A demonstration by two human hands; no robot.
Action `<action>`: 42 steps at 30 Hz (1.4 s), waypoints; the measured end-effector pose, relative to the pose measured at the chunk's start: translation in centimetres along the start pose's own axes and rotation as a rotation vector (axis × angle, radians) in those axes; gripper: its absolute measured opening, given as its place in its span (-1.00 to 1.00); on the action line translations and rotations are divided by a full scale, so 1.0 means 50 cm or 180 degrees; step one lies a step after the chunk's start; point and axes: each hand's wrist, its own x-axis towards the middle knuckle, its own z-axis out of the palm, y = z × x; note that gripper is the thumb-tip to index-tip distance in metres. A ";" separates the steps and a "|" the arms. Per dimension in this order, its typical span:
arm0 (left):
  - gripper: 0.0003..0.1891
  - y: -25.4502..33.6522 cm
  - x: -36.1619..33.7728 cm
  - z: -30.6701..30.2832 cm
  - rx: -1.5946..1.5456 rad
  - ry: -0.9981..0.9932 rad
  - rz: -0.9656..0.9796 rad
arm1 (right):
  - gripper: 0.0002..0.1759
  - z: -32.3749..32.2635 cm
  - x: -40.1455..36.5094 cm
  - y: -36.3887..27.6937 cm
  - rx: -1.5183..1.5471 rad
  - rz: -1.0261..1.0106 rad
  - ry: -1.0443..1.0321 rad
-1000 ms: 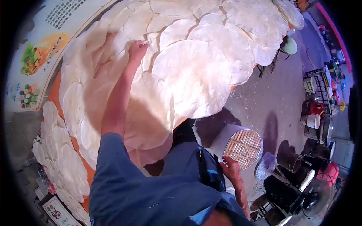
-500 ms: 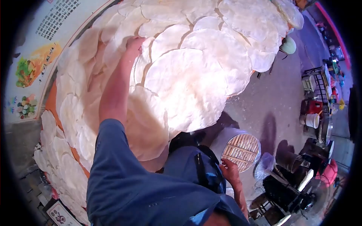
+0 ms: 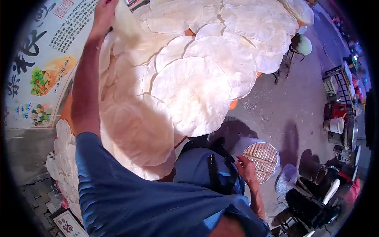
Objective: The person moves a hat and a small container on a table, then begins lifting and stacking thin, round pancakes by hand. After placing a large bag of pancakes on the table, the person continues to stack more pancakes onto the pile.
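Raised at the upper left, my left hand [image 3: 106,15] is closed on the edge of a thin, pale flatbread [image 3: 128,29], which hangs down from it over the others. Below it, large round flatbreads [image 3: 189,94] lie overlapping across a broad surface with orange showing at its edges. My right hand [image 3: 246,169] is low at my right side, its fingers loosely bent and nothing visible in them. It overlaps the near edge of a round container with a slatted wooden top [image 3: 261,160] in this view.
A printed sign board [image 3: 59,85] borders the breads on the left. At the right, a white bucket [image 3: 336,125], a red box [image 3: 337,110] and a metal rack [image 3: 335,85] stand along the floor's far side. A green-topped stool [image 3: 302,44] sits beyond the breads.
My left hand has moved up and left from among the breads, lifting a flatbread by its edge. My right hand stays near the slatted round container. The view has shifted slightly.
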 end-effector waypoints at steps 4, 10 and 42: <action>-0.91 0.157 -0.015 0.045 0.1291 -0.0105 0.1150 | -0.63 -0.025 0.041 -0.014 0.0060 -0.0209 0.0010; -0.88 0.364 -0.116 0.076 -0.1097 0.0007 0.0882 | -0.54 -0.074 0.185 -0.141 0.1426 -0.0348 0.0026; -0.75 0.058 -0.640 0.157 0.0283 -0.0672 -0.1016 | -0.61 -0.099 0.407 -0.231 0.2848 0.0217 0.0453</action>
